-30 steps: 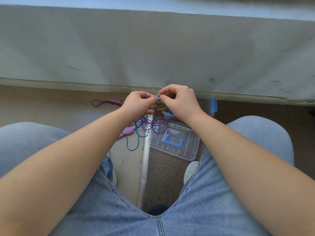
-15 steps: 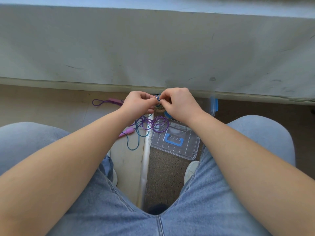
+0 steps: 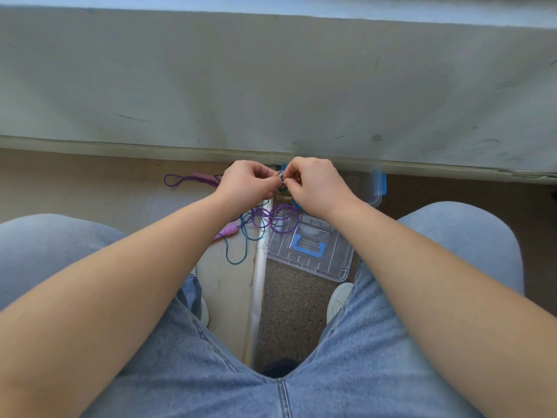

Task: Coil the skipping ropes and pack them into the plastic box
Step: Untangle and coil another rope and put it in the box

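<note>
Two hands meet fingertip to fingertip, the left hand point(image 3: 245, 184) and right hand point(image 3: 313, 184) both pinching one small blue piece point(image 3: 281, 175), too hidden to name. On the floor point(image 3: 90, 188) lie two ropes. The purple rope point(image 3: 280, 220) is looped at 6 o'clock below the hands and overlaps one clear lid point(image 3: 319, 267). It has two pink handles: one point(image 3: 200, 175) lies 9-to-3 by the wall, the other point(image 3: 227, 230) 8-to-2. The teal rope point(image 3: 238, 260) trails toward 6 o'clock. One plastic box point(image 3: 376, 196) sits at 3 o'clock.
</note>
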`<state>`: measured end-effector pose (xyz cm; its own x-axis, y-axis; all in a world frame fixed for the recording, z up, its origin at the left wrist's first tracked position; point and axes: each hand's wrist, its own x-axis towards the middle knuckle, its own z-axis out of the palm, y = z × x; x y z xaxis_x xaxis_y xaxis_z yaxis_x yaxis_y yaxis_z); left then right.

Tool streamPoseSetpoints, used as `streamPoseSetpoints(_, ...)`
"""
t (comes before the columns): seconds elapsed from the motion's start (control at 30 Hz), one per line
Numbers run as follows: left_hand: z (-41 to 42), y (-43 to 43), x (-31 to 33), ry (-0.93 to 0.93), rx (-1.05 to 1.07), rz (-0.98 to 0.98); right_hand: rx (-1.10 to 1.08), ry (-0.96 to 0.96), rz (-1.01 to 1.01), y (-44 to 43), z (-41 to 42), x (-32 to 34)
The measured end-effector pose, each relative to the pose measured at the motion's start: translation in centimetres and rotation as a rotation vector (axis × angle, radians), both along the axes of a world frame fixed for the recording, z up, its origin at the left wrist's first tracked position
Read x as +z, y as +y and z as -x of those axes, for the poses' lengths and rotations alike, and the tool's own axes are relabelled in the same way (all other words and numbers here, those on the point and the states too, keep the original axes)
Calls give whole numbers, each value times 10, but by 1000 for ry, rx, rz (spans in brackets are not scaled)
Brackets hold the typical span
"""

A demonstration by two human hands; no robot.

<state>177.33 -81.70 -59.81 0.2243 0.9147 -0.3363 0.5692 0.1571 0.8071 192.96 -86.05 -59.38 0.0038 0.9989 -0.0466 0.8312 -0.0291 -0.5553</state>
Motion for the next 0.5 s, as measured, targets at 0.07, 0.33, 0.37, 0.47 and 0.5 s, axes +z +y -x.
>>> streamPoseSetpoints(0.07, -1, -2, 1, -18, 13, -15, 6, -12, -47, -1, 1, -1)
streamPoseSetpoints(0.33, -4, 0, 9, -60, 32, -34, 1, -33, -245, -2, 4, -6)
streamPoseSetpoints(0.37, -4, 0, 9, -71, 47, -27, 31, -28, -256, -1, 3, -6)
streamPoseSetpoints(0.47, -2, 1, 8, -116, 108, -8, 76, 24, -239, 1, -1, -5)
streamPoseSetpoints(0.5, -2, 0, 8, -123, 117, 0, 87, 27, -228, 2, -2, -4)
